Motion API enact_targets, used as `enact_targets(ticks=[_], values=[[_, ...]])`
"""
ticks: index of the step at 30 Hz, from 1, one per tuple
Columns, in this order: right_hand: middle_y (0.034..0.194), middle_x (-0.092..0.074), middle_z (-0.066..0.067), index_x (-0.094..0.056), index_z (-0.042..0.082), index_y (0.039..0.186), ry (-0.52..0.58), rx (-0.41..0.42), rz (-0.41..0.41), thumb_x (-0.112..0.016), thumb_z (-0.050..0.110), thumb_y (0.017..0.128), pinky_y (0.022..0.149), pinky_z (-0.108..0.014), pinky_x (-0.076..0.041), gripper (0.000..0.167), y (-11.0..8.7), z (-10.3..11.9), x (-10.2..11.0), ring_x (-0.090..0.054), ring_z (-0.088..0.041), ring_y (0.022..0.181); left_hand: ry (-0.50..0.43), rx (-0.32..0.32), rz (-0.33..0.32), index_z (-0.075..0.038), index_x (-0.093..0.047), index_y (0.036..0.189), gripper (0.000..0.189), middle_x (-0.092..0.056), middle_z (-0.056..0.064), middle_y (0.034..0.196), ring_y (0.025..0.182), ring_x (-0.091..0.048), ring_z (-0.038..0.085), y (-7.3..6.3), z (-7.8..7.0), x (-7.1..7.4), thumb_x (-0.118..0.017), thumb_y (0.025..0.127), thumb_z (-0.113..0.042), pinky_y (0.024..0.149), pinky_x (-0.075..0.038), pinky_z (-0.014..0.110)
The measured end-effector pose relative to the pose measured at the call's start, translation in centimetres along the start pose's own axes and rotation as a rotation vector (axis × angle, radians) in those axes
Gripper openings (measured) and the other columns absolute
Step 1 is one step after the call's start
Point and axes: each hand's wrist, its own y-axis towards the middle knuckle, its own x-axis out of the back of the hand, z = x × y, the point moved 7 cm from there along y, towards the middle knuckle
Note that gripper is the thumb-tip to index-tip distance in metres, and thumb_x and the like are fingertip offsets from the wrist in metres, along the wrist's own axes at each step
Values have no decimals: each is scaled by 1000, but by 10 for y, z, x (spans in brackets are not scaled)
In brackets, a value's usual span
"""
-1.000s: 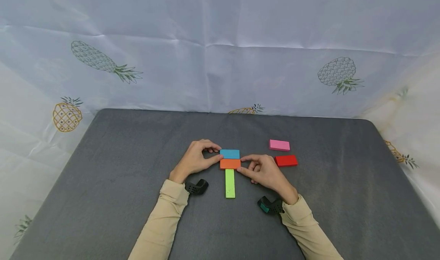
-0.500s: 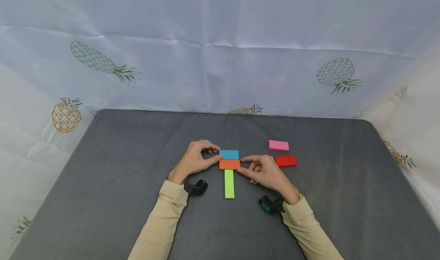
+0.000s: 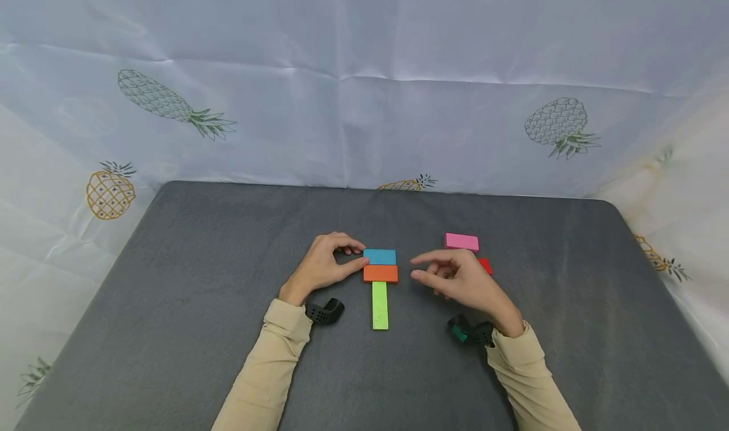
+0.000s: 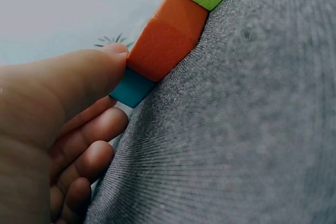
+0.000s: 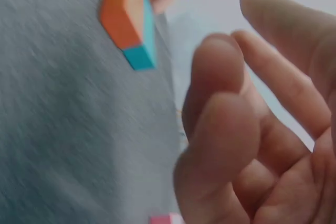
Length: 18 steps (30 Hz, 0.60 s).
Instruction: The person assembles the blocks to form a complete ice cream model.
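My left hand [image 3: 327,260] is at the left end of a blue block [image 3: 380,257]. Its thumb lies at the near corner and its index fingertip at the far corner, pinching that end. An orange block [image 3: 380,273] lies flush against the blue one's near side, and the thumb tip touches its corner in the left wrist view. From the orange block a lime-green block [image 3: 380,306] extends toward me, forming a T-like shape. My right hand [image 3: 461,279] hovers right of these blocks, thumb and index apart, holding nothing.
A pink block [image 3: 462,242] lies beyond my right hand. That hand partly covers a red block [image 3: 485,266]. The grey table [image 3: 228,228] ends at a white pineapple-print cloth [image 3: 364,121] behind it.
My right hand has let go of the orange block's right end and drawn away to the right, now covering most of the red block. The left hand and the joined blocks stay put.
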Motion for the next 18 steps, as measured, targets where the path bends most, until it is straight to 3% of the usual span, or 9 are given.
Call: enact_targets(ticks=[4,9,18], values=[[73,-66,-16,-74,1,117,-12,37,6,-75,10,93,46,-26,-47,25,-6,3,13,-50,-6,52,-3,-2,-1,-9,-80,104,21,-74,5,93,85,-65,16,-1,0,1,-83,87,-20,80,-54,28],[73,-64,-4,-74,-2,115,-55,77,7,-75,5,92,47,-26,-47,24,-14,3,30,-50,-6,53,-4,-7,-3,-9,-80,104,21,-74,5,93,85,-65,15,-1,0,0,-83,86,-20,80,-54,27],[79,-65,7,-73,-2,117,-108,35,-35,-75,5,92,50,-26,-48,26,-30,-4,60,-56,-8,60,4,-5,-3,-9,-80,105,21,-74,5,93,85,-64,15,-1,0,1,-83,87,-20,80,-54,27]])
